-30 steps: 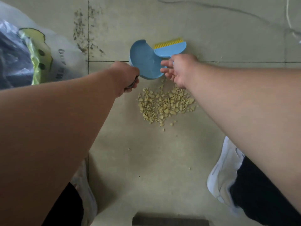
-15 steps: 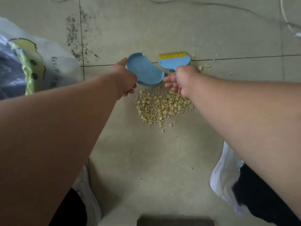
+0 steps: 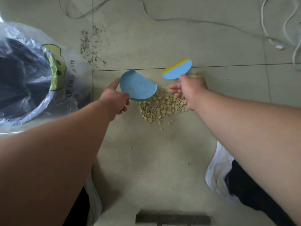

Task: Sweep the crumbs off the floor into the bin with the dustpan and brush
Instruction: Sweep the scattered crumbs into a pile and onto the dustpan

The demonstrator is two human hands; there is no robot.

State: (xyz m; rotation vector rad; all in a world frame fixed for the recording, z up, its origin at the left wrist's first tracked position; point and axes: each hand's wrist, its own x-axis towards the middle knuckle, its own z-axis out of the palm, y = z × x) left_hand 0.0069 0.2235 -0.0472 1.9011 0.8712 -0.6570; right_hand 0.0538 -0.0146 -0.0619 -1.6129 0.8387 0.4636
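A heap of pale yellow crumbs [image 3: 160, 107] lies on the grey tiled floor. My left hand [image 3: 114, 99] grips a small blue half-round dustpan [image 3: 138, 85] by its near edge, forefinger stretched along its left rim; the pan hovers at the heap's far-left side. My right hand [image 3: 189, 88] is closed on the handle of a blue brush [image 3: 177, 70] with yellow bristles, held above the floor just beyond the heap, bristles pointing away. The bin [image 3: 24, 75], lined with a clear plastic bag over a dark one, stands at the left.
Grey and white cables [image 3: 195, 19] trail across the far floor, with a white plug [image 3: 279, 46] at the right. Dark specks [image 3: 91, 44] mark the tile seam beyond the bin. My white shoes [image 3: 218, 168] flank the near floor; a dark strip [image 3: 172, 219] lies at the bottom edge.
Dustpan and brush were lifted apart: the brush has swung right and away from the pan, and the pan has tipped toward the heap. The view has shifted to show more of the bin.
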